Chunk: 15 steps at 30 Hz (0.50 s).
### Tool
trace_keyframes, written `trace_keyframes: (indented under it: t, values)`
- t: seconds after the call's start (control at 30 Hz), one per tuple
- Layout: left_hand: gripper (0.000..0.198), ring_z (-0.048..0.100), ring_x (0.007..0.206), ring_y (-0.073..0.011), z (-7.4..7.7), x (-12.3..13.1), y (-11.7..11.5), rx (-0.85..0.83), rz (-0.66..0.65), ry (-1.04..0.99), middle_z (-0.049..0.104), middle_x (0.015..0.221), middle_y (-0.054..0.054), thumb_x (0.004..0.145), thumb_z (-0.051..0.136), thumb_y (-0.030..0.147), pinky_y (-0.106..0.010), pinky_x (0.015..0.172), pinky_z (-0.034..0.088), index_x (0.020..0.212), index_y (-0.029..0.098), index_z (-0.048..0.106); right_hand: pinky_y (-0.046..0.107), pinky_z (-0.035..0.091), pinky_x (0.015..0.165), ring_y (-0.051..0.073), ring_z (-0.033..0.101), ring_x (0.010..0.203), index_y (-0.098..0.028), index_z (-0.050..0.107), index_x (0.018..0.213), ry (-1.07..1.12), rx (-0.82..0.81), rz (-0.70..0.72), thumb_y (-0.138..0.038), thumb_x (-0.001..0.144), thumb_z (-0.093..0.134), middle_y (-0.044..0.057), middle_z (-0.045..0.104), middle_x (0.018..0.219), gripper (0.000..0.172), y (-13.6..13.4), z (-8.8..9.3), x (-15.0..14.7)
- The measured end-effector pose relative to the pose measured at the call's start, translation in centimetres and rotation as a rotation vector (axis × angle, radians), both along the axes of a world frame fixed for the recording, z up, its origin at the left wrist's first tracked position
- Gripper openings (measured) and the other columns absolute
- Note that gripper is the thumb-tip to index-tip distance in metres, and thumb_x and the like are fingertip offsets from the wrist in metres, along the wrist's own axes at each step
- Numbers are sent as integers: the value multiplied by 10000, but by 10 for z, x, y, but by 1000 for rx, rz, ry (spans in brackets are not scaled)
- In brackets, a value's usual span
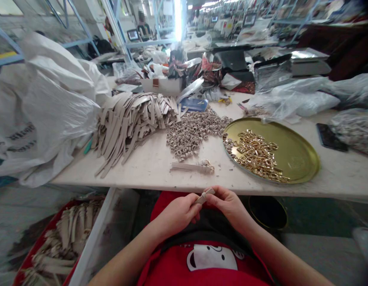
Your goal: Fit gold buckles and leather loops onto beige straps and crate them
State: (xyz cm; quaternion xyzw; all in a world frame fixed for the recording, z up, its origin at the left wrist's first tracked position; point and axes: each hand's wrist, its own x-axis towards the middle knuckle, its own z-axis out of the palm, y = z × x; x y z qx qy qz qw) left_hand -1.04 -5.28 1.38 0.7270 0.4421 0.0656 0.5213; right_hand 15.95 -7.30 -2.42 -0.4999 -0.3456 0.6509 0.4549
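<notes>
A short beige strap with a small loop around it is held between my two hands, just in front of the table edge. My left hand pinches its lower left end. At its upper right end, the fingers of my right hand close on it. Beyond my hands, a few beige straps with gold buckles lie together on the table. Small beige loops form a heap behind them. To the right, a round gold tray holds many gold buckles and some loops at its left rim.
Long beige strips are piled on the table at left, beside a white plastic sack. A dark phone lies at right near plastic bags. Below left, a red container holds bundled straps.
</notes>
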Motion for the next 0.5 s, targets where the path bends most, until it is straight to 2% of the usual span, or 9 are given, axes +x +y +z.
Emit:
trace_keyframes:
  t: [0.1, 0.2, 0.27, 0.37, 0.5]
  values:
    - [282, 471, 520, -108, -6, -4, -1, 6, 40, 13, 522, 612, 23, 889, 313, 352, -212, 497, 316, 847, 170, 524, 244, 416, 606, 97, 514, 581, -155, 613, 768, 59, -24, -32, -402, 647, 720, -20, 593, 639, 295, 1, 1, 2]
    - [313, 439, 531, -107, -11, -3, 2, 53, 128, -9, 478, 591, 23, 888, 320, 383, -216, 495, 298, 766, 162, 506, 247, 415, 624, 99, 522, 592, -163, 586, 733, 108, -8, -40, -389, 656, 721, -25, 589, 632, 274, 3, 1, 3]
    - [333, 404, 505, -96, -12, -2, 5, 14, 165, -57, 444, 565, 34, 877, 342, 417, -212, 477, 280, 724, 160, 487, 249, 419, 636, 102, 529, 600, -168, 604, 782, 149, 11, -14, -393, 667, 714, -22, 592, 630, 275, 4, 0, 6]
    - [340, 346, 461, -79, -11, -1, 10, -118, 186, -160, 386, 523, 57, 861, 370, 444, -203, 450, 256, 738, 153, 495, 246, 433, 628, 100, 534, 594, -166, 631, 900, 310, -20, 57, -455, 733, 636, -6, 598, 641, 334, 7, -1, 12]
    - [337, 320, 445, -67, -8, -1, 14, -217, 183, -220, 378, 506, 66, 850, 397, 446, -191, 439, 242, 774, 142, 520, 196, 412, 528, 68, 507, 516, -136, 632, 740, 412, -146, 225, -379, 718, 673, 4, 592, 637, 248, 15, -3, 17]
